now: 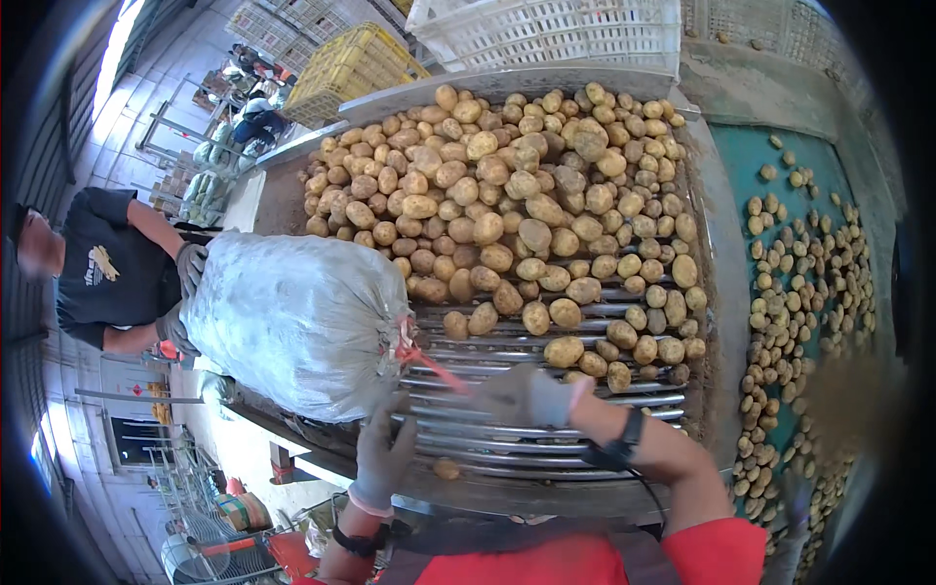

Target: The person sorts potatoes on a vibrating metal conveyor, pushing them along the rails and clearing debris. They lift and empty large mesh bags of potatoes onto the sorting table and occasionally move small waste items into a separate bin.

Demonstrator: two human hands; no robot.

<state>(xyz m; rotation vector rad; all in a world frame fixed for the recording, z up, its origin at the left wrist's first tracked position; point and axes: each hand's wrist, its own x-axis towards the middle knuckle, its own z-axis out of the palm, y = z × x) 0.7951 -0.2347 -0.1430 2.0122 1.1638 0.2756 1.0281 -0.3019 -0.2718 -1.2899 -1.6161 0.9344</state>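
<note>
A full, pale grey woven sack lies on its side across the rollers, its gathered mouth facing right. From that mouth a red tie string runs taut to my right hand. This gloved hand is blurred, its fingers closed around the string's end. My left hand, in a grey glove, is just below the sack's mouth with thumb and fingers apart. Whether it touches the sack I cannot tell. At the sack's far left end, a co-worker's gloved hands press against it.
Potatoes are heaped over the metal rollers. To the right, a green conveyor belt carries more potatoes. A white plastic crate and a yellow crate stand beyond the far edge. The co-worker stands at left.
</note>
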